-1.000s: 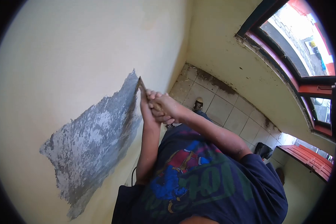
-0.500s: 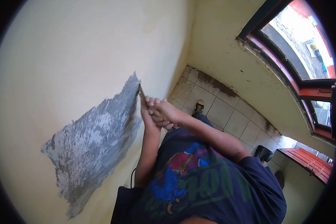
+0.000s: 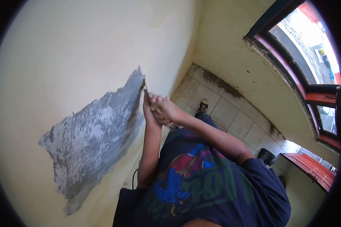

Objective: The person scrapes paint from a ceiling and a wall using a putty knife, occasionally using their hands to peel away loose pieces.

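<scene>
1. The cream wall (image 3: 75,49) stands right against my left side, so my hands cannot pass that way; they can only slide along its face.
2. The scraped grey patch (image 3: 98,140) lies bare below my hands, with nothing standing on it.
3. Ahead, the room corner (image 3: 193,56) closes the run just past my hands.
4. To my right is open air above the tiled floor (image 3: 231,117), out to the window wall (image 3: 238,68).
5. My own torso (image 3: 201,185) fills the room beneath my arms.

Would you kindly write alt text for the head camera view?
Both hands, left hand and right hand, grip a scraper whose blade meets a cream wall at the edge of a bare grey patch. Tiled floor and a window lie beyond.
</scene>
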`<state>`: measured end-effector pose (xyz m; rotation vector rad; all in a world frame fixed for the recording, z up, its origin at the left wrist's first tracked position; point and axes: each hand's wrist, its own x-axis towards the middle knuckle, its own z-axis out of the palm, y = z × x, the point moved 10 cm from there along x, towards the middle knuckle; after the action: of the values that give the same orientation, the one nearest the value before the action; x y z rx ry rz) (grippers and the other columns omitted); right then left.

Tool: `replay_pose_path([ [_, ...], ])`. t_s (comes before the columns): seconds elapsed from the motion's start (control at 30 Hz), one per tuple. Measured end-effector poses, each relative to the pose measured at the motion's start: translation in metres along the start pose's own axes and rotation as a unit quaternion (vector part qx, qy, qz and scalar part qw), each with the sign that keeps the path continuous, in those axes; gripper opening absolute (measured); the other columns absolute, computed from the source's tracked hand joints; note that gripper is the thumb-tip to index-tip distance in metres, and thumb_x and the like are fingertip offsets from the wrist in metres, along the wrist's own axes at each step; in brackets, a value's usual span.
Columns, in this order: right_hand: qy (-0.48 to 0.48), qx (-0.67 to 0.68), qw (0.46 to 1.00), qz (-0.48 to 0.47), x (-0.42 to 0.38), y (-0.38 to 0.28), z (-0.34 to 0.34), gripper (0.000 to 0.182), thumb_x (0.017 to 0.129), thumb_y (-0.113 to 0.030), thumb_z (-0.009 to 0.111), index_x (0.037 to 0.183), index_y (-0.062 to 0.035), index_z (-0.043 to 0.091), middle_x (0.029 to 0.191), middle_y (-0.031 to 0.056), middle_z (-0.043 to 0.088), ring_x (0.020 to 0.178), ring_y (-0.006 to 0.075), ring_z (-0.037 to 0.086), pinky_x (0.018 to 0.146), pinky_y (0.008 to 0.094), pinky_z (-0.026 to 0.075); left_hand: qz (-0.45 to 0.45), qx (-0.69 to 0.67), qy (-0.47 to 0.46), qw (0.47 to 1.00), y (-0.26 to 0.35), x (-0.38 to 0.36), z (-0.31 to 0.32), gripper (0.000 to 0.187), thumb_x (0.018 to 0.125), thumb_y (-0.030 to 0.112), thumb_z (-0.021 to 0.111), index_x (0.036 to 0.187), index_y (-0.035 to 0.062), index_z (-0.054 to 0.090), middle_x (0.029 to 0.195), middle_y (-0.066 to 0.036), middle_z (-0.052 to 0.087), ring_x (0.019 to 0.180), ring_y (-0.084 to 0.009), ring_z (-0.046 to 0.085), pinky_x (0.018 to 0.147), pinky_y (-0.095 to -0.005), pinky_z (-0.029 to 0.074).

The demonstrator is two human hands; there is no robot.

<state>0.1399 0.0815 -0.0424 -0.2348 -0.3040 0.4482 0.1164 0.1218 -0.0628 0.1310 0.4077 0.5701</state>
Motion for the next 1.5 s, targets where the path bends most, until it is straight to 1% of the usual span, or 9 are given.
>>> replay_pose_path([
  [0.1,0.073,-0.262,0.723,0.635,-0.022,-0.010,0.021,0.014,0.084,-0.024,0.042,0.081,-0.0109,0.045,0.083,0.0052,0.049,0.084,0.0132,0.047,0.083,0.0291,0.039,0.024,0.060,0.111,0.992,-0.005,-0.023,0.023,0.036,0.095,0.042,0.043,0.069,0.0172,0.047,0.060,0.005,0.048,0.064,-0.0148,0.051,0.084,-0.0415,0.042],
  [0.27,-0.031,-0.397,0.740,0.542,0.000,-0.011,0.032,0.026,0.089,-0.032,0.043,0.084,-0.0077,0.049,0.072,0.0046,0.049,0.064,0.0152,0.051,0.063,0.0285,0.046,0.022,0.028,0.024,0.999,0.006,-0.016,0.033,0.036,0.094,0.042,0.046,0.069,0.0159,0.046,0.059,0.003,0.045,0.065,-0.0152,0.050,0.080,-0.0411,0.045],
  [0.37,0.117,-0.056,0.731,0.670,-0.027,-0.010,0.027,0.017,0.094,-0.026,0.037,0.092,-0.0111,0.043,0.051,0.0032,0.037,0.025,0.0061,0.021,0.021,0.0195,0.011,0.035,0.076,0.101,0.991,-0.010,-0.021,0.039,0.037,0.094,0.042,0.046,0.070,0.0136,0.046,0.060,0.000,0.045,0.065,-0.0182,0.051,0.075,-0.0391,0.046],
  [0.53,0.046,-0.361,0.845,0.393,0.014,-0.017,0.005,0.016,0.095,-0.023,0.038,0.086,-0.0112,0.044,0.053,0.0033,0.039,0.027,0.0070,0.025,0.021,0.0196,0.019,0.048,0.107,0.073,0.990,0.006,-0.023,0.051,0.050,0.089,0.055,0.047,0.068,0.0101,0.046,0.065,-0.004,0.050,0.062,-0.0225,0.054,0.070,-0.0380,0.048],
  [0.6,0.102,0.003,0.731,0.675,-0.014,-0.016,0.029,0.024,0.097,-0.029,0.038,0.083,-0.0104,0.044,0.051,0.0031,0.040,0.026,0.0077,0.025,0.021,0.0197,0.017,0.003,0.161,0.163,0.973,-0.012,-0.015,0.037,0.052,0.088,0.057,0.047,0.068,0.0093,0.048,0.065,-0.006,0.051,0.065,-0.0232,0.057,0.067,-0.0355,0.049],
  [0.8,0.050,-0.224,0.776,0.588,-0.010,-0.015,0.054,0.036,0.096,-0.041,0.038,0.080,-0.0106,0.044,0.045,-0.0005,0.032,0.026,0.0069,0.024,0.022,0.0204,0.015,-0.016,0.098,0.116,0.988,0.002,-0.021,0.031,0.043,0.093,0.048,0.042,0.073,0.0107,0.049,0.061,-0.002,0.049,0.065,-0.0194,0.055,0.069,-0.0356,0.049],
  [0.97,0.108,-0.123,0.767,0.620,-0.030,-0.009,0.048,0.030,0.097,-0.039,0.038,0.084,-0.0127,0.045,0.047,-0.0018,0.032,0.027,0.0065,0.022,0.023,0.0200,0.015,-0.013,0.189,0.170,0.967,-0.003,-0.019,-0.003,0.045,0.086,0.056,0.048,0.074,0.0131,0.053,0.071,-0.006,0.059,0.041,-0.0176,0.052,0.029,-0.0306,0.040],
  [1.07,0.058,-0.192,0.775,0.599,-0.022,-0.006,0.066,0.028,0.097,-0.039,0.038,0.087,-0.0135,0.046,0.048,-0.0018,0.033,0.027,0.0058,0.022,0.022,0.0195,0.013,-0.035,0.171,0.166,0.971,0.010,-0.026,-0.004,0.040,0.093,0.048,0.044,0.078,0.0127,0.055,0.067,-0.001,0.057,0.062,-0.0146,0.057,0.056,-0.0267,0.048],
  [1.5,0.096,-0.239,0.743,0.618,-0.045,0.003,0.035,0.027,0.093,-0.035,0.040,0.079,-0.0131,0.045,0.051,-0.0049,0.034,0.030,0.0030,0.022,0.027,0.0202,0.016,-0.095,0.158,0.071,0.980,0.004,-0.031,-0.001,0.036,0.094,0.045,0.041,0.083,0.0123,0.052,0.070,-0.003,0.054,0.064,-0.0204,0.058,0.052,-0.0321,0.053],
])
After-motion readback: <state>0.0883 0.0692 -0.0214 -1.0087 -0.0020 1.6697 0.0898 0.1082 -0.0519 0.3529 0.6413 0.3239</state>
